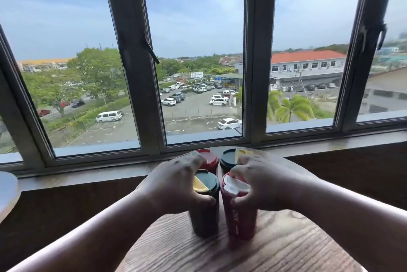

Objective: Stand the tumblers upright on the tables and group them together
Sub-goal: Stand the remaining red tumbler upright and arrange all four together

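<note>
Several tumblers stand upright, close together, on a round wooden table (275,252). My left hand (176,186) is wrapped around the top of a dark green tumbler (204,219) with a green and yellow lid. My right hand (257,183) grips the top of a red tumbler (241,223) with a white and red lid, right beside the green one. Behind them stand a red-lidded tumbler (209,159) and a dark green-lidded tumbler (229,158) with a yellow flap, both partly hidden by my hands.
A wide window with dark frames (257,73) and a pale sill (88,175) runs just beyond the table. The rim of another round table (7,192) shows at the left edge. Dark floor lies between the tables and the wall.
</note>
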`<state>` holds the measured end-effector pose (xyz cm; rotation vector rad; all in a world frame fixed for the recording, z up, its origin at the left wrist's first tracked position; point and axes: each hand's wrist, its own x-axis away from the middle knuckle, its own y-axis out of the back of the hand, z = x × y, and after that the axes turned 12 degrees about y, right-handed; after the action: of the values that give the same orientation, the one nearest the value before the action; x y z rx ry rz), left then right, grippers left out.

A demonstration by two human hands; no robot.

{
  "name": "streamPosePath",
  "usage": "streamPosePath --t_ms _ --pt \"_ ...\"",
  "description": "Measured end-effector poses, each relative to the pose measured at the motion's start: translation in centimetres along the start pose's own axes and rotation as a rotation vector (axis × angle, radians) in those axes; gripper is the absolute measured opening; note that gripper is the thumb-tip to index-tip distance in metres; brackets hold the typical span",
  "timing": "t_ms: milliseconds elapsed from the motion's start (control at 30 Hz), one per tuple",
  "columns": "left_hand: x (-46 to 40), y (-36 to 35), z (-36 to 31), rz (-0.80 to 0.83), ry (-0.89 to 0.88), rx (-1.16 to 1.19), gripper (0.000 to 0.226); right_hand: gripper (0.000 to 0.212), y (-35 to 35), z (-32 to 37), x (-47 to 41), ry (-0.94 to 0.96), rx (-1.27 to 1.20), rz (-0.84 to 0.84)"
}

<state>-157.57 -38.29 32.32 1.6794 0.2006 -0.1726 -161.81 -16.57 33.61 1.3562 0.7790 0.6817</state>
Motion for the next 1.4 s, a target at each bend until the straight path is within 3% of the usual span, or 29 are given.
streamPosePath --t_ms 400,600,833,1033,1267,1400 --pt "-0.1 -0.1 -0.4 0.046 0.103 0.009 0.087 0.057 0.1 -2.8 1.2 0.252 -0.165 0.069" --pt "0.8 -1.4 -0.4 0.038 0.144 0.194 0.090 0.073 -1.6 -4.5 1.4 0.348 -0.109 0.011" --pt "1.6 -3.3 -0.1 -0.076 0.168 0.250 0.093 0.071 -1.8 -6.5 1.0 0.463 -0.109 -0.006" --pt "1.5 -3.2 -0.2 -0.091 0.128 0.271 0.082 0.064 -2.3 -7.8 0.5 0.522 -0.141 -0.021" --pt "1.7 -4.4 0.6 -0.105 0.208 0.280 0.097 0.079 -3.6 -8.4 0.9 0.516 -0.102 -0.085" --pt "2.0 -5.0 0.4 -0.160 0.228 0.363 0.092 0.069 -4.3 -8.7 0.8 0.541 -0.123 -0.135"
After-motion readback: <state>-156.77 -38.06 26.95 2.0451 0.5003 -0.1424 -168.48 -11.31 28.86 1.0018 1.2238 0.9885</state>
